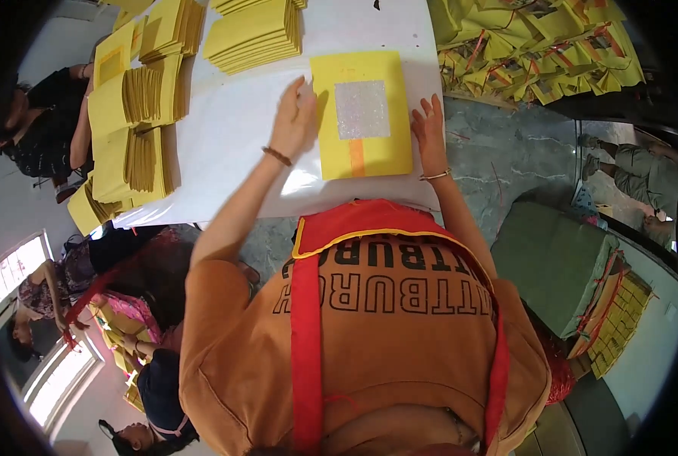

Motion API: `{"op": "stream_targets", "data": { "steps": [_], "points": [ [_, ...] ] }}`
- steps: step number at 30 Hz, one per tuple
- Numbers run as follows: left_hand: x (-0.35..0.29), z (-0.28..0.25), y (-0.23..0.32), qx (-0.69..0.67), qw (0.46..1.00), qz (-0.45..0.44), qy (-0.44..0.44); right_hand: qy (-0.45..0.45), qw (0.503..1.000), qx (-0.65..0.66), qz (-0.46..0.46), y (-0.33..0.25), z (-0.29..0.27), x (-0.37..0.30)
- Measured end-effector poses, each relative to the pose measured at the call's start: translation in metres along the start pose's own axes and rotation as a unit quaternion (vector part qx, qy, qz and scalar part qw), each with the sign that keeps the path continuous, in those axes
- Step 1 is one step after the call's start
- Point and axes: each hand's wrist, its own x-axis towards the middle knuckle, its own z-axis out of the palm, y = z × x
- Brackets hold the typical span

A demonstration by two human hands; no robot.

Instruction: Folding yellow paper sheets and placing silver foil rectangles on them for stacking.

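Observation:
A yellow paper sheet or stack (327,156) lies on the white table in front of me, with a glittery silver square (361,109) in its middle and an orange strip (357,157) below the square. Beside its left edge is my left hand (295,118), fingers stretched out and holding nothing I can see. My right hand (429,137) is at the right edge, with its fingers spread. Whether either hand touches the paper is hard to tell. A dark bracelet circles my left wrist and a thin light bangle my right.
Stacks of folded yellow paper (254,34) stand at the table's far side, and more fanned piles (130,163) line its left end. Yellow bundles with red ties (536,53) lie at the far right. A dark green covered block (551,262) stands right of me. Several people sit at left.

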Motion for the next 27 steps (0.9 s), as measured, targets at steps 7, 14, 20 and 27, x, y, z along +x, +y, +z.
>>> {"op": "stream_targets", "data": {
  "steps": [7,14,20,27],
  "points": [
    [-0.037,0.064,-0.001,-0.377,0.904,-0.157,0.13,-0.028,0.996,0.082,0.033,0.005,0.006,-0.001],
    [-0.045,0.034,0.003,-0.109,0.99,-0.008,0.088,-0.056,0.981,-0.15,-0.114,-0.002,-0.015,0.004],
    [-0.079,0.018,0.041,0.291,0.895,0.307,-0.14,-0.167,0.828,-0.455,-0.284,-0.026,-0.009,-0.015],
    [-0.074,0.017,0.029,0.299,0.885,0.327,-0.142,-0.195,0.877,-0.346,-0.27,-0.008,-0.017,-0.011]
  ]
}}
